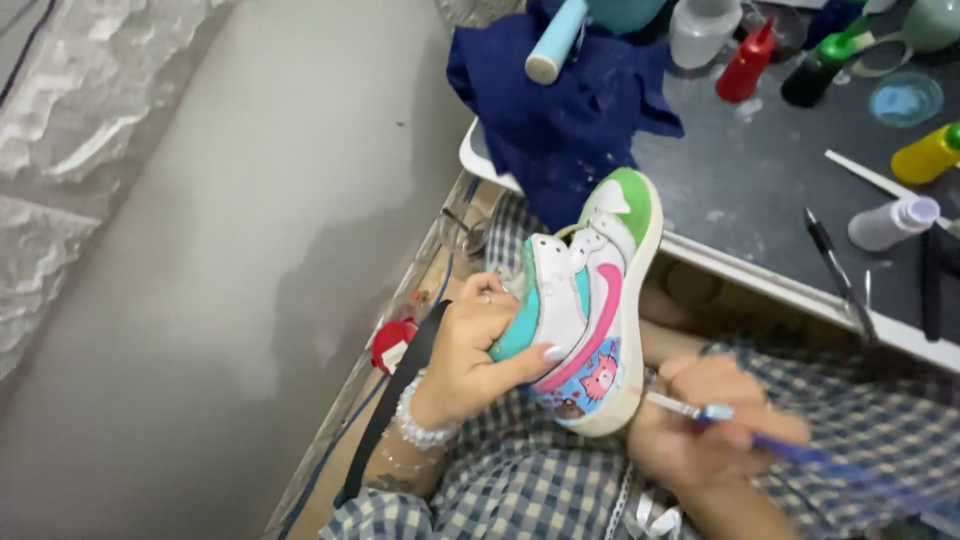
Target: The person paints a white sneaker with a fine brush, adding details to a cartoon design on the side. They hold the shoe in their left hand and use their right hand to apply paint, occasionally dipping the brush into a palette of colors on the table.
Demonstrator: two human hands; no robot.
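1. Nearest the camera, the right hand (pixel 715 425) is closing around a thin paintbrush (pixel 700 410), its blue handle running back toward the lower right; the pale tip is pointing at the heel end of a painted sneaker (pixel 590 310) and lying just beside it (whether it is touching cannot be told, as the hand is blurred).
2. The left hand (pixel 475 355) is gripping the sneaker from the left side, thumb pressing on the white side panel and fingers wrapping round the teal part; a beaded bracelet (pixel 415 420) is sitting on that wrist.
3. The sneaker is standing tilted, toe up and heel down, between the two hands above a lap covered in checked cloth (pixel 520 480); it is showing a green toe, a pink stripe and a blue patch with a pink cartoon figure.
4. Farther off, a dark tray (pixel 760 190) is lying just beyond the toe, bearing a dark blue rag (pixel 560 110), a black pen (pixel 830 250) and a white bottle (pixel 890 222).
5. At the far edge, red (pixel 745 65), green (pixel 820 65) and yellow (pixel 925 152) paint bottles are lying well apart from the hands.
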